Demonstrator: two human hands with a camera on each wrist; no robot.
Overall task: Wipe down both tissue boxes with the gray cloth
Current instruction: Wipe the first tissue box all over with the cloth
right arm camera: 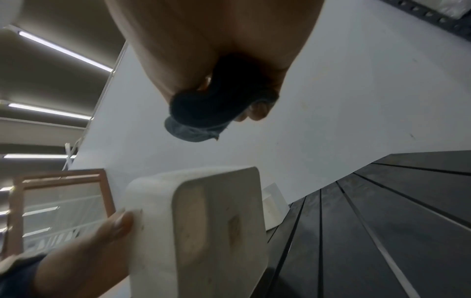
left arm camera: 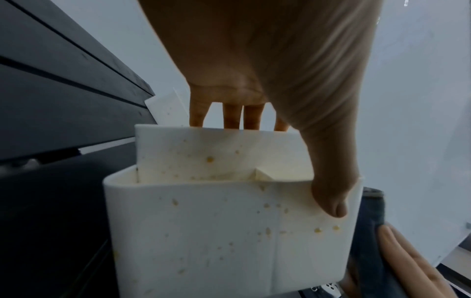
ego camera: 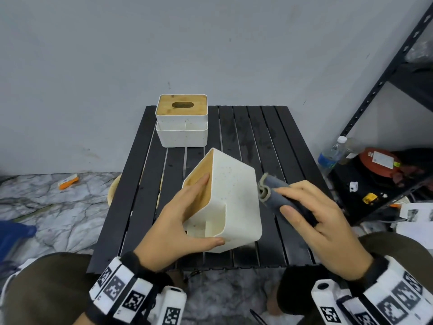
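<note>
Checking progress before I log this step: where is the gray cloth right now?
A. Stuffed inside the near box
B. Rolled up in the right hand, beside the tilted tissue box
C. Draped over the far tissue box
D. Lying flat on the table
B: the gray cloth sits rolled in the right hand, beside the tilted tissue box that the left hand holds.

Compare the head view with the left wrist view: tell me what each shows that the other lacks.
Only the head view shows the box's wooden lid face, the shelf and the bottle.

Only the left wrist view shows the yellowish specks close up.

Both show the left hand gripping the tilted near tissue box, and the right hand holding the rolled gray cloth beside it.
</note>
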